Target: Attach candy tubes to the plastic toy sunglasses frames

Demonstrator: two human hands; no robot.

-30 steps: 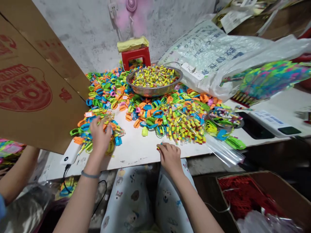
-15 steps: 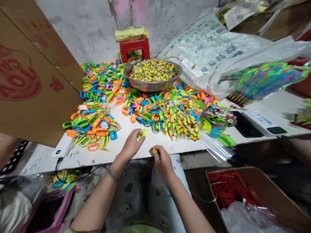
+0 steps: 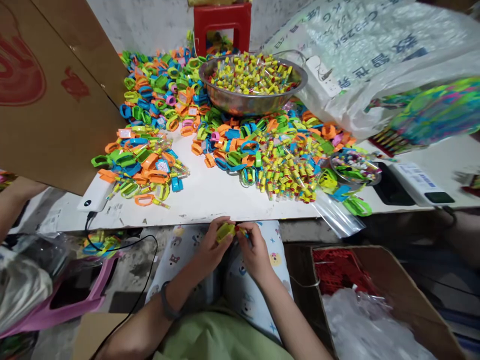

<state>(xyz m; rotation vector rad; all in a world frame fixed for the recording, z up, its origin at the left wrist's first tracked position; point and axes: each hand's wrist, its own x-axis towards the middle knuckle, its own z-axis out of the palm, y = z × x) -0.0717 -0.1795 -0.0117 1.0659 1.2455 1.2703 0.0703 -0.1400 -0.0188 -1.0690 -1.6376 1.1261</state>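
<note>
Just below the table's front edge, over my lap, my left hand (image 3: 214, 246) is closed on a yellow-green toy watch (image 3: 225, 231). Close beside it, my right hand (image 3: 255, 249) pinches a small red-and-yellow capped tube (image 3: 243, 231) against the end of the watch. My fingers partly cover both pieces. On the white table beyond lies a pile of capped candy tubes (image 3: 287, 175), and to its left a heap of toy watches with tubes attached (image 3: 146, 167).
A steel bowl (image 3: 255, 102) full of tubes stands behind among loose toy watches (image 3: 157, 95). A cardboard box (image 3: 56, 110) rises at left. A small dish (image 3: 354, 167), phone (image 3: 392, 186) and power bank (image 3: 416, 182) sit at right. Another person's arm (image 3: 18, 200) shows at left.
My hands have come together and drawn back off the table over my lap, bringing the tube to the watch. The camera view has tilted down.
</note>
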